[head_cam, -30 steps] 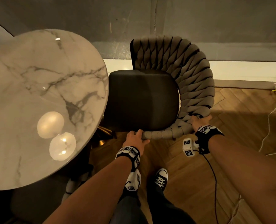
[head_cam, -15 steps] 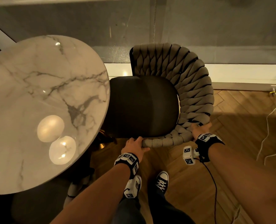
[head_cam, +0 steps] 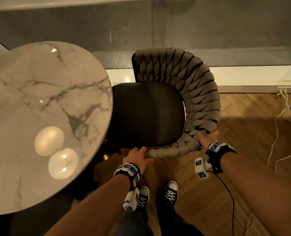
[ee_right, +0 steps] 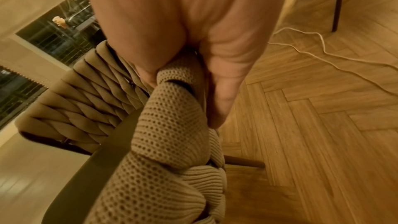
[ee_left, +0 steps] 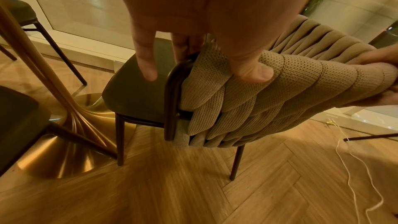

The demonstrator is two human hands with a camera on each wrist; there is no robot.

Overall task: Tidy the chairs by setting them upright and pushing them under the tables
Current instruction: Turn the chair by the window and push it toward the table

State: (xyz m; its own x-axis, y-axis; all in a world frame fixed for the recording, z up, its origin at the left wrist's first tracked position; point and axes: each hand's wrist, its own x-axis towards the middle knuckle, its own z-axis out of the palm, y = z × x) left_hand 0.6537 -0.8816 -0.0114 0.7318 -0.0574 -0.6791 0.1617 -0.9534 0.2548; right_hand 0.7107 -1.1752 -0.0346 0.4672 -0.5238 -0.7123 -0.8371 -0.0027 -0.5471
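A chair (head_cam: pixel 148 114) with a dark seat and a woven beige backrest (head_cam: pixel 199 92) stands upright beside the round marble table (head_cam: pixel 39 103). The seat's left edge lies under the tabletop rim. My left hand (head_cam: pixel 138 155) grips the near end of the woven backrest (ee_left: pixel 269 91), thumb on the outside and fingers over the top. My right hand (head_cam: pixel 206 138) grips the backrest rim further right, fingers curled round the weave (ee_right: pixel 172 111). In the left wrist view the chair's dark legs (ee_left: pixel 119 139) stand on the floor next to the table's brass base (ee_left: pixel 71 142).
Glass wall and a white sill (head_cam: pixel 243 77) run behind the chair. White cables (head_cam: pixel 281 130) trail on the herringbone floor at the right. Another dark chair (ee_left: pixel 19 117) sits at the table's near left. My two shoes (head_cam: pixel 158 195) stand just behind the chair.
The chair has slid a little to the left, its seat edge now under the tabletop rim. Both hands keep the same grip on the backrest.
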